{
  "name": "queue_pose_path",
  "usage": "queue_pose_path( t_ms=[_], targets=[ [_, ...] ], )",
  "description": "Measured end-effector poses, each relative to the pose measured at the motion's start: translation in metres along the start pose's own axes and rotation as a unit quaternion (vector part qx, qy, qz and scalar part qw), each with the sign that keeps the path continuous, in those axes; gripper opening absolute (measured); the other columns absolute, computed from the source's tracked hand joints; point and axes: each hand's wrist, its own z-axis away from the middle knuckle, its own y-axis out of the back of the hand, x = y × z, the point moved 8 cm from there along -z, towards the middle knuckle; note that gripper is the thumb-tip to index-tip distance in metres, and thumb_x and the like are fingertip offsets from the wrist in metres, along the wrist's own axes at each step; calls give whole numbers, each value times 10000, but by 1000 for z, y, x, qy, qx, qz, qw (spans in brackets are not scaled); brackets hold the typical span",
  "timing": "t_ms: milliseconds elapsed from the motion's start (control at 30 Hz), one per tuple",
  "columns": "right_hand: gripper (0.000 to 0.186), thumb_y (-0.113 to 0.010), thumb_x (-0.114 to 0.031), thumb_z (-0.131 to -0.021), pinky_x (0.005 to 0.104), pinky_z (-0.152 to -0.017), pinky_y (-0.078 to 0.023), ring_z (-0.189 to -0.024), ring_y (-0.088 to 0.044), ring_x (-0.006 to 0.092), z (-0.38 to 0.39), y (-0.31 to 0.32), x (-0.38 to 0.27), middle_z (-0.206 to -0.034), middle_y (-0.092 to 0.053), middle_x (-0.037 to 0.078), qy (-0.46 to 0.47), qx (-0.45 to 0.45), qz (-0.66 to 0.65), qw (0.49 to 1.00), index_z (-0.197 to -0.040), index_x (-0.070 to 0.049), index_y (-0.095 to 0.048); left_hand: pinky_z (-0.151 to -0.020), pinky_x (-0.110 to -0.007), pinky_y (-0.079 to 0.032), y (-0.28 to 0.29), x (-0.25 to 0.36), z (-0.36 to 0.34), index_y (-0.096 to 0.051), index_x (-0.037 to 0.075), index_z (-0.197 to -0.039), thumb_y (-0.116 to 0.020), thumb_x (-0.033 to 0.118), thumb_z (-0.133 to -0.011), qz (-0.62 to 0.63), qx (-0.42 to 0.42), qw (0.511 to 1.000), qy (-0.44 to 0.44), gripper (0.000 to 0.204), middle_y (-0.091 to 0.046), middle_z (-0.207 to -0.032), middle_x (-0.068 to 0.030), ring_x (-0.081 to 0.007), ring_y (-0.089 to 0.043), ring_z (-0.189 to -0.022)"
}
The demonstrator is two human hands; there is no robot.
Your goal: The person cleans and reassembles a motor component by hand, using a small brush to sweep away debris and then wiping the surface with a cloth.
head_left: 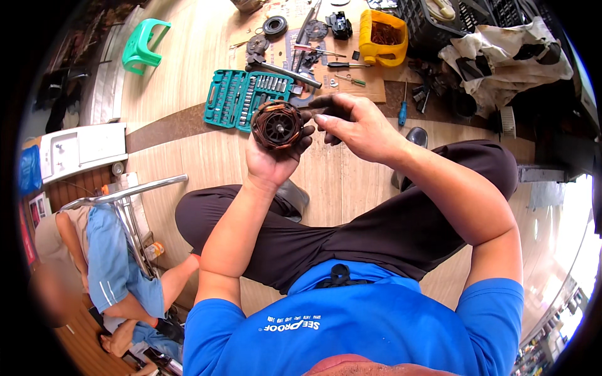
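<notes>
My left hand [271,155] grips a round motor part [279,125] with copper windings, a dark finned center and a metal stub, its blackened fingers curled around the right side. Just right of it, my right hand [347,125] has loosely bent fingers, the thumb and index apart, with dark fingertips and nothing visible between them. Behind the motor part lies an open teal socket set [226,97]. A blue-handled screwdriver [402,111] lies to the right of my right hand.
Cardboard [370,84] carries several tools, dark parts and a yellow cut-open jug [382,37]. Black crates [458,19] and a stained cloth [501,56] sit at right. A green stool [144,44] stands upper left. Two people [125,257] are at lower left beside chrome tubing [157,182].
</notes>
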Motion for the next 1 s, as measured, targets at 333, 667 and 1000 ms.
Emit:
queue_pose_path(
  t_ms=[333,667,1000],
  targets=[
    [285,-569,-62,-899,267,-668,-511,-732,-600,90,-1,2,0,-918,-699,82,-24,-16,39,999,-1171,20,-598,-810,-452,-561,3,0,1,-520,50,-1298,-292,459,-997,-26,24,999,-1,557,-622,-1184,-212,-374,-650,-993],
    [309,-572,-71,-891,290,-653,-506,-709,-603,118,-3,6,7,-850,-672,91,13,-9,90,996,-1185,21,-594,-800,-457,-553,0,-7,1,-526,56,-1296,-286,471,-1000,-90,0,996,7,563,-642,-1151,-179,-347,-657,-961],
    [282,-586,-104,-907,286,-662,-520,-710,-609,105,3,0,7,-822,-653,88,-58,-34,84,994,-1143,50,-600,-838,-282,-525,-21,15,5,-562,-33,-1174,-426,203,-1015,-297,-3,946,-128,316,-648,-1065,-104,-158,-641,-931]
  ],
)
